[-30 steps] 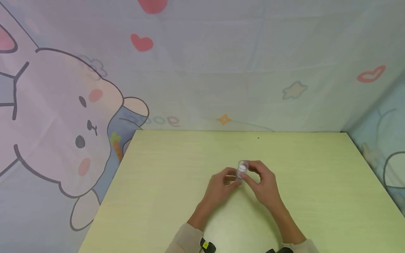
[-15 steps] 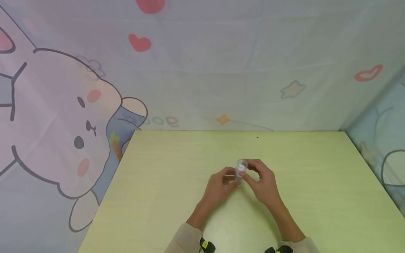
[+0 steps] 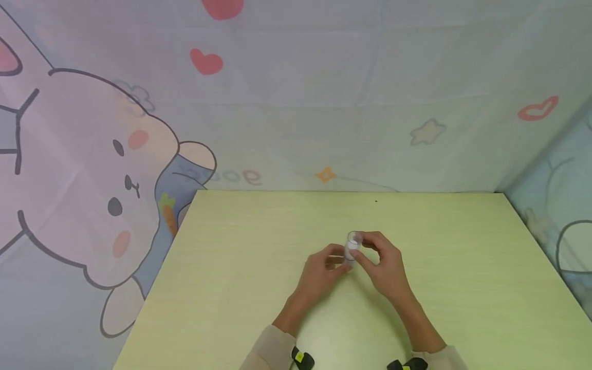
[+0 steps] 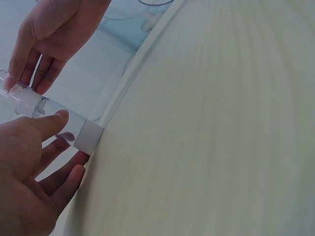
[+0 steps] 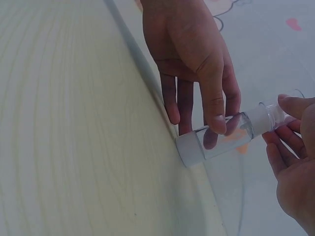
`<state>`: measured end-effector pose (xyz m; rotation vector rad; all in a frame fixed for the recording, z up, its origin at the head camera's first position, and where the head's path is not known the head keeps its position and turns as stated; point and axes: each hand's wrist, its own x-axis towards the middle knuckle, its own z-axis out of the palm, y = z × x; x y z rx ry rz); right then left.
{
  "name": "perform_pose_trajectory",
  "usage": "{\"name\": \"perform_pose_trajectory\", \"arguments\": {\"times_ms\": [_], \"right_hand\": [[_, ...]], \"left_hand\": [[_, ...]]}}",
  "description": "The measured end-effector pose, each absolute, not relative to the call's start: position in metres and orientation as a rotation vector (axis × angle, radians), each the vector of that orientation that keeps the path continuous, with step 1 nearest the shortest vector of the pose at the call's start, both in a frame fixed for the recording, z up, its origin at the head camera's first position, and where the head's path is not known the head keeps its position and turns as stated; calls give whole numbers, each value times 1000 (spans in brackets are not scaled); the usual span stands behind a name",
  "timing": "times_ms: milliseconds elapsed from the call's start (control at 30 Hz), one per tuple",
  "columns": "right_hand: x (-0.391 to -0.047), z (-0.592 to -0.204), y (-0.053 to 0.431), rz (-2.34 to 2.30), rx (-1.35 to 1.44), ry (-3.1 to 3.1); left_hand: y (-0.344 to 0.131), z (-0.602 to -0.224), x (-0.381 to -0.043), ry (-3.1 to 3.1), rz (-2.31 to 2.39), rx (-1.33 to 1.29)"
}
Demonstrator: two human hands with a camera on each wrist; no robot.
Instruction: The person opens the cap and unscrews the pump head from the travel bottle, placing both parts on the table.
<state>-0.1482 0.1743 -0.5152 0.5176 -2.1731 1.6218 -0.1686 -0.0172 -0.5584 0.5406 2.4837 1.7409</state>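
Head view: table (image 3: 259,231) is being lit softly, pale glare is being reflected near its front edge, faint shadow is being cast beside the right forearm (image 3: 418,324); wrist views are being rendered dimmer, greyer, softer

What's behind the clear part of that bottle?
Through it, the right wrist view shows a left hand fingertip and orange cloth print. The thumb covers part of the bottle; its white base hides anything behind.
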Motion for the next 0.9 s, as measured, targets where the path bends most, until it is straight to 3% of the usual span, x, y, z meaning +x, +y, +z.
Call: {"name": "perform_pose_trajectory", "arguments": {"times_ms": [900], "right_hand": [[-147, -511, 174, 1603, 517, -2186]], "left_hand": [[-19, -560, -170, 2494, 1699, 524]]}}
